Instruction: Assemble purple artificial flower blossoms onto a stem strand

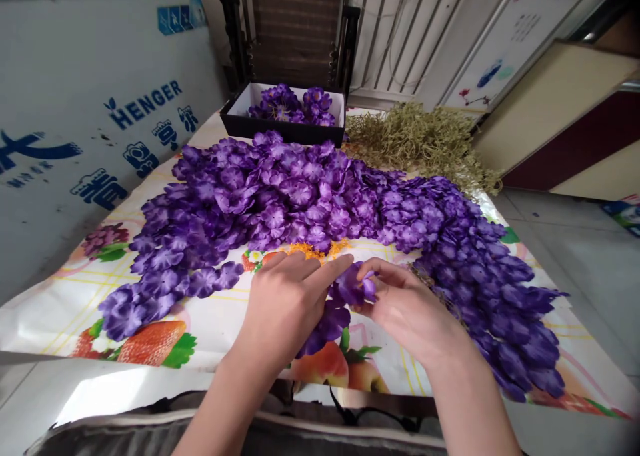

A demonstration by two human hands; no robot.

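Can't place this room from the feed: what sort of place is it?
Likely a small craft workspace for artificial flowers: purple artificial blossoms heaped on a fruit-print table cover, more in a black box, and a pile of dried-looking greenery beside them.

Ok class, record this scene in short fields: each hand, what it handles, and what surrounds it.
left hand: index finger reaching to the purple artificial blossom
right hand: fingertips pinching that blossom
surface: fruit-printed sheet
beside the hands: long heap of purple blossoms
far end: black box holding more blossoms; dried greenish sprigs
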